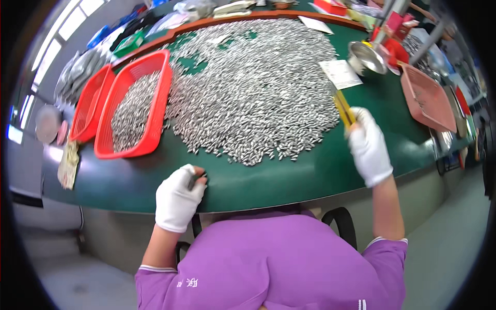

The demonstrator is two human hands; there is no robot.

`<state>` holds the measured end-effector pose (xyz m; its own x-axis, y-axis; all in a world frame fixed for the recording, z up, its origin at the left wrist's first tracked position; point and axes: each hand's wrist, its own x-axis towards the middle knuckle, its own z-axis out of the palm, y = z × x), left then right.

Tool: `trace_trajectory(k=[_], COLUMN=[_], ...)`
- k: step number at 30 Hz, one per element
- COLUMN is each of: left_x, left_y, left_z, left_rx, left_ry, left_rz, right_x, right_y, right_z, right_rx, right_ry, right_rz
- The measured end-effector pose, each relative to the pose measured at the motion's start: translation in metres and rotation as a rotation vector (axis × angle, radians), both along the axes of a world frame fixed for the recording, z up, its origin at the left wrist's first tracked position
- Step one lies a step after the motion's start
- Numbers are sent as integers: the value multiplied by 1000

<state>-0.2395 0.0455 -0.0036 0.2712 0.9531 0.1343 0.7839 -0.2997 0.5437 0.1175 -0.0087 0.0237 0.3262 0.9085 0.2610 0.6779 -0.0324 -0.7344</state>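
Note:
A wide heap of small silvery metal pieces [258, 88] covers the middle of the green table [289, 181]. My right hand [369, 147], in a white glove, is closed around yellow tweezers [343, 107] at the heap's right edge. Their tips point away from me, toward a white paper slip. By the table's front edge, left of centre, rests my left hand [178, 199], gloved in white with bare fingertips. Its fingers are curled together, and a dark spot shows between thumb and fingers; what they hold cannot be made out.
Left of the heap stands a red plastic basket [161, 111] partly filled with the same pieces, beside another red basket [82, 116]. To the right are a metal bowl [368, 57], a paper slip [341, 75] and a pink basket [429, 101]. A wooden rail [206, 23] borders the far side.

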Motion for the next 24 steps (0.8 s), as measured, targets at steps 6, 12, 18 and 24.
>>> trace_trajectory(k=[6,12,18,24], left_x=[-1,2,4,6], left_y=[1,-1,2,4], left_z=[-3,-6,-3,-4], left_rx=[-47,-31,-72,-51], left_ry=[-61,-96,-76,-85], left_rz=[40,65,98,97], right_x=[-112,-142,-150,-150], right_y=[-6,7,13,14], right_z=[-10,-16,-20,-23], right_rx=[-149,-168,-131,-90], right_ry=[-202,-488,-578,-389], right_rz=[561,639,627,692])
